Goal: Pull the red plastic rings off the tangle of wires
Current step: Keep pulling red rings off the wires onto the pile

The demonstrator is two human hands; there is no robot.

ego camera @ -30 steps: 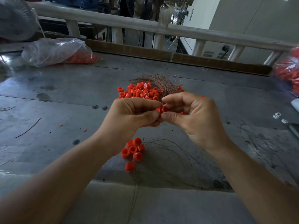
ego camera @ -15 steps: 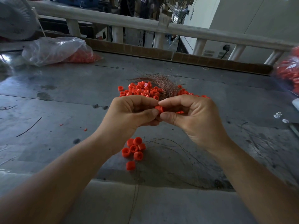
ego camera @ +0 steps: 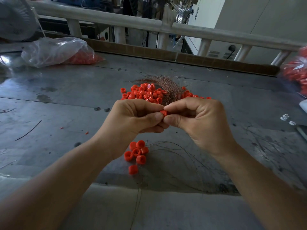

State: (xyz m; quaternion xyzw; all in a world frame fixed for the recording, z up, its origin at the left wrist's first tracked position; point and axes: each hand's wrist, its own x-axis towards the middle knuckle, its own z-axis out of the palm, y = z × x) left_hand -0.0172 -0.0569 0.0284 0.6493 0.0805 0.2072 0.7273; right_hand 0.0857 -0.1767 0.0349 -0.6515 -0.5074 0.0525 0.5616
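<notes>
Both hands meet above the table: the left hand and right hand, fingers curled, pinch one red ring between thumbs and forefingers. Behind them a pile of rings lies against the wires. A few loose rings sit below the wrists.

Glossy red plastic rings, coppery wires, dull scuffed metal table.

grey metal table, pale railing behind, dim light.
</notes>
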